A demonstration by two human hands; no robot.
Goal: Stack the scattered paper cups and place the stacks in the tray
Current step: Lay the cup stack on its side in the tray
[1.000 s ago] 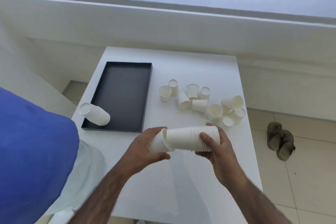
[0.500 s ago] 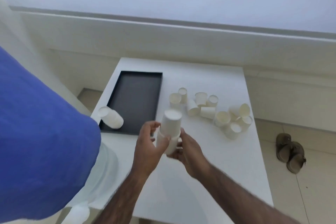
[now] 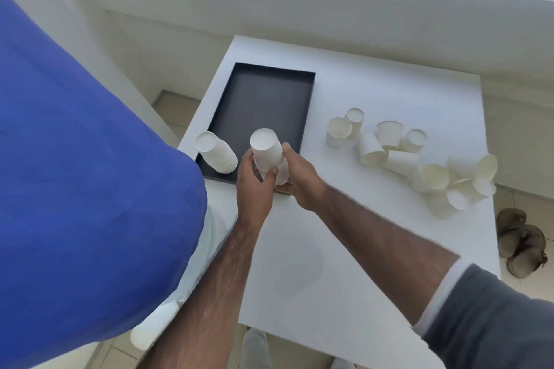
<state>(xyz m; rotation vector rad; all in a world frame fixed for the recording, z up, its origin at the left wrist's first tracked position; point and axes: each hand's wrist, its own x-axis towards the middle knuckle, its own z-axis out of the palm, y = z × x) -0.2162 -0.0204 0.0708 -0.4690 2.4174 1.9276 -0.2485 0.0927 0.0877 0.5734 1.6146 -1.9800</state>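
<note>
One stack already in tray. Second stack gripped by fingers of both hands, left and right, over tray's near edge. Loose cups left on table, unstacked.

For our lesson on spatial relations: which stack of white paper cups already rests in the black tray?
The unheld stack of white paper cups in the black tray's near-left corner; the other stack is gripped by both hands.

A white rectangular desk is seen from above. A pair of brown sandals is laid on the pale tiled floor just beside its right edge. A blue cloth fills the left side.
</note>
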